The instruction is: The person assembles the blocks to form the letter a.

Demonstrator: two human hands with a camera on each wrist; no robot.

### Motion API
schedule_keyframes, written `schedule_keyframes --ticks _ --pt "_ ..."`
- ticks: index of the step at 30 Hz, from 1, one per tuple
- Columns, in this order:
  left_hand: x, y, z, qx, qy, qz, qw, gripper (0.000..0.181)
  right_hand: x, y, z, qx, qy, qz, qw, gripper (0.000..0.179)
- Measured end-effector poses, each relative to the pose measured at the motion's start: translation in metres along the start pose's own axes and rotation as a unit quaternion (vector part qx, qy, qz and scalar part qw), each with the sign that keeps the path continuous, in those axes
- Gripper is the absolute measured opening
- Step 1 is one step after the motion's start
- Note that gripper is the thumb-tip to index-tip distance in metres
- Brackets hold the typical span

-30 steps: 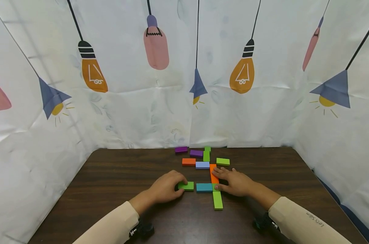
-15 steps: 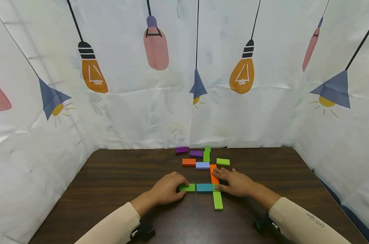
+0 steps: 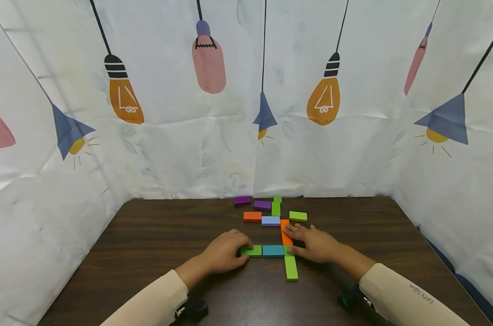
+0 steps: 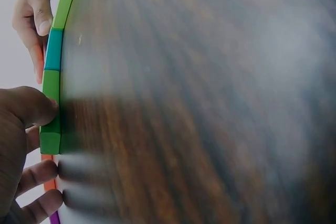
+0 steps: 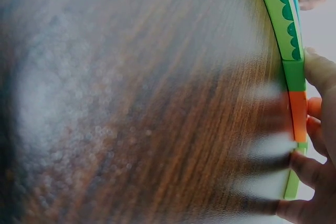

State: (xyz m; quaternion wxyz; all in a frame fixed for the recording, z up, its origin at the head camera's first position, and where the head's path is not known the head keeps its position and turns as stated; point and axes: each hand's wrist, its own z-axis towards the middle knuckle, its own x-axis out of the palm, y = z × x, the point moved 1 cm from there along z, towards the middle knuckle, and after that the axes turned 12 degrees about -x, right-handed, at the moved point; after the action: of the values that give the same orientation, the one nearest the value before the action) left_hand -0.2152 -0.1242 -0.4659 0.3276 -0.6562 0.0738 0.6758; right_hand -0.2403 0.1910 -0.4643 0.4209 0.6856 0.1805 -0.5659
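I see a green block (image 3: 256, 251), a teal block (image 3: 273, 251), an orange block (image 3: 285, 238) and (on my remote feed) a lime block (image 5: 285, 20) scalloped in darker green; the tabletop (image 3: 157, 240) is brown, wood-grained.

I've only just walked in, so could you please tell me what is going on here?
Someone is handling coloured blocks on a brown table. The left hand pinches a green block, lined up end to end with a teal block. The right hand lies over an orange block and a small green block.
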Motion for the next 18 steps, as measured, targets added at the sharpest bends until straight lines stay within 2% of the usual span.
schedule_keyframes --ticks 18 --pt "0.0019 -0.0019 0.0012 -0.01 0.011 0.002 0.9999 0.02 -0.0016 0.0017 -0.0012 -0.006 -0.004 -0.001 1.0 0.072"
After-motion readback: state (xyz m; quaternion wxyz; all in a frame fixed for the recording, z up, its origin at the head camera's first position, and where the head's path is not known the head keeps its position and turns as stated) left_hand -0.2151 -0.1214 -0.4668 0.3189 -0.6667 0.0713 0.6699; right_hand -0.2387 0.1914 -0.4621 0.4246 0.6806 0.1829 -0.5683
